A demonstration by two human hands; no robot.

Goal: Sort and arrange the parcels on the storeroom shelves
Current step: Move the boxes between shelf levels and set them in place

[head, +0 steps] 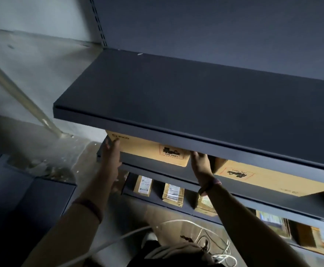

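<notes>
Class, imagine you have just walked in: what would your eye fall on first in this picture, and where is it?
First, the broad dark shelf across the middle. Just beneath its front edge, a brown box marked UN 3481 sits between the left hand and right hand, one at each end. Small parcels stand on a lower shelf below.

Dark metal shelves [176, 97] carry two cardboard boxes [147, 149], smaller parcels [172, 195] below

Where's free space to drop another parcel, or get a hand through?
Top shelf is bare from back panel to front lip. Shelf below is tight: left box, right box, the right hand fills their gap. Small parcels lower down leave narrow gaps.
</notes>
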